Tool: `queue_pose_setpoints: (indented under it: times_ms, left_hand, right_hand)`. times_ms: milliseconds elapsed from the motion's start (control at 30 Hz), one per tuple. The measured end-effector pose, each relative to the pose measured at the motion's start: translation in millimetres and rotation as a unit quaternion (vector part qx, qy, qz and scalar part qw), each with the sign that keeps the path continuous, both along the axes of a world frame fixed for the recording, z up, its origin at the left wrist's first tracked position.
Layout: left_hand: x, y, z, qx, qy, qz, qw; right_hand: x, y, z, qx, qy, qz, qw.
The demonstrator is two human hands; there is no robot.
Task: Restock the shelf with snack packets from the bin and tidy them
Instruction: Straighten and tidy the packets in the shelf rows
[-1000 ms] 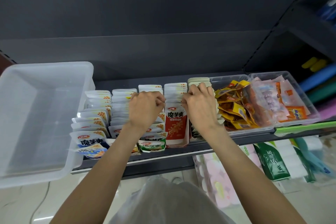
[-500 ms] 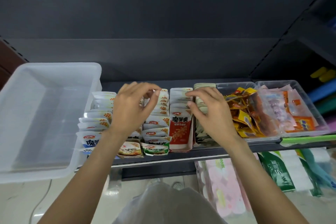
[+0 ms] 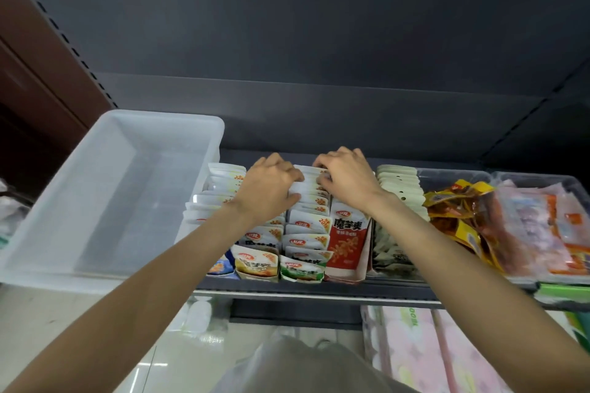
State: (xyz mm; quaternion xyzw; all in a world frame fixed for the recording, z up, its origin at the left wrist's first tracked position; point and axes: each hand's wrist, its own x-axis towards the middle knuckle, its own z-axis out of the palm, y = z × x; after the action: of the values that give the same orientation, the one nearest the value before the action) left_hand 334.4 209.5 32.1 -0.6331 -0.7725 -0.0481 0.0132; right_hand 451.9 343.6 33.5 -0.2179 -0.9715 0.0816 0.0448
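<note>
Both hands have come together since half a second ago: then they hung spread and apart above two neighbouring rows, and now they meet at the back of the middle row of snack packets (image 3: 308, 217) on the shelf (image 3: 319, 289). From the head camera, the only view, the left hand (image 3: 266, 183) lies over the tops of the rear packets with its fingers curled down onto them, and the right hand (image 3: 346, 180) sits just beside it, fingers bent and pinching at the top edges of the same row; whether either hand has a single packet lifted free I cannot tell, since the fingertips are hidden among the packet tops. The white bin (image 3: 111, 201) stands at the left end of the shelf, touching the first row, and shows no packets inside, so my judgement is that restocking is done and tidying is in hand. Packets stand in close upright rows, with a taller red packet (image 3: 348, 241) at the front just right of the worked row and a pale row beyond it. Clear trays (image 3: 539, 180) of loose orange and pink packets fill the right part of the shelf. Next, I judge, the rear packets need pressing upright and level with their neighbours, gently, because the thin packets could tip and fan forward.
</note>
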Motion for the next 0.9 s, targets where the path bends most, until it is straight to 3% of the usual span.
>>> queue_pose_setpoints:
  times_ms: [100, 200, 533, 633, 733, 900]
  left_hand:
    - [1, 4, 2, -0.034, 0.054, -0.01, 0.998]
    - [-1, 8, 7, -0.051, 0.093, -0.031, 0.994]
    - [-3, 16, 11, -0.081, 0.089, -0.066, 0.99]
    - [-2, 15, 9, -0.061, 0.082, -0.078, 0.992]
    - [-5, 9, 7, 0.023, 0.068, -0.08, 0.994]
    - [-6, 4, 7, 0.08, 0.083, -0.064, 0.991]
  right_hand:
    - [0, 1, 2, 0.015, -0.011, 0.015, 1.0]
    - [1, 1, 6, 0.088, -0.008, 0.05, 0.995]
    - [-9, -3, 25, 0.13, -0.098, 0.094, 0.982]
    - [-15, -5, 28, 0.126, -0.118, 0.099, 0.98]
    - [-17, -6, 27, 0.12, -0.12, 0.096, 0.981]
    - [-14, -3, 22, 0.089, -0.066, 0.059, 0.992]
